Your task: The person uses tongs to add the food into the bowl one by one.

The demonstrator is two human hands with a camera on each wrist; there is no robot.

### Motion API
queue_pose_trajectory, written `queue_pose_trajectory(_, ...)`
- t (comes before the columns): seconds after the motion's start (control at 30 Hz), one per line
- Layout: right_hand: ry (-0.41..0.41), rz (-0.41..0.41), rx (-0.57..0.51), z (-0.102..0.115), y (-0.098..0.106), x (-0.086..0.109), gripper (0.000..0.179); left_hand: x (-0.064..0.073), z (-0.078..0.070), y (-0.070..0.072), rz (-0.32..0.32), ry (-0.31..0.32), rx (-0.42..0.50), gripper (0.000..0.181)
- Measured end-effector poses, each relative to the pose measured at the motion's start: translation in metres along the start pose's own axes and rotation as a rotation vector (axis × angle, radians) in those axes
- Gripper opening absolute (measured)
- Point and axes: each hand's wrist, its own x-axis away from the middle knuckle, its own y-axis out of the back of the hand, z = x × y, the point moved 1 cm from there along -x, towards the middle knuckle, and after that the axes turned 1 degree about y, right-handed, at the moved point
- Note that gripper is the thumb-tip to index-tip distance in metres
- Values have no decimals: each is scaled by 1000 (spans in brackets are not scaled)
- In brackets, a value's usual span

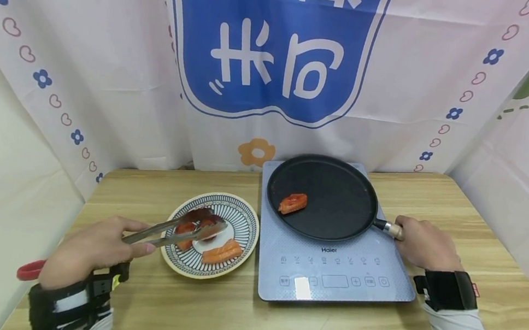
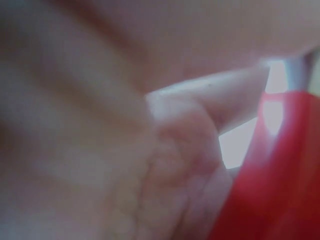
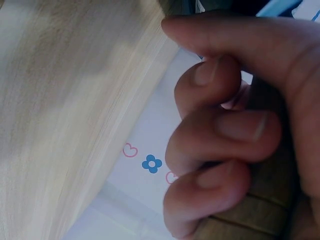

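Observation:
My left hand [image 1: 98, 246] holds metal tongs [image 1: 162, 234] with a red end, seen close up as a red grip [image 2: 272, 175] in the left wrist view. The tongs' tips reach over a patterned plate [image 1: 248, 232], around reddish pieces that they partly hide. On the same plate lies an orange salmon piece [image 1: 222, 252]. My right hand [image 1: 428, 244] grips the wooden handle [image 3: 270, 192] of a black flat pan [image 1: 332, 198], its fingers curled round the wood. One reddish-brown salmon piece [image 1: 293, 204] rests at the pan's left side.
Under the pan is a light blue induction cooker [image 1: 333, 294] with a touch panel. It stands on a wooden table [image 1: 207, 312], just right of the plate. A printed white curtain [image 1: 124, 59] hangs behind the table.

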Motion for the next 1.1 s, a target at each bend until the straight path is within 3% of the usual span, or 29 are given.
queue_pose_trajectory(1.1, -7, -7, 6, -1, -1, -2, 5, 2, -3, -1, 15, 2, 7, 64)
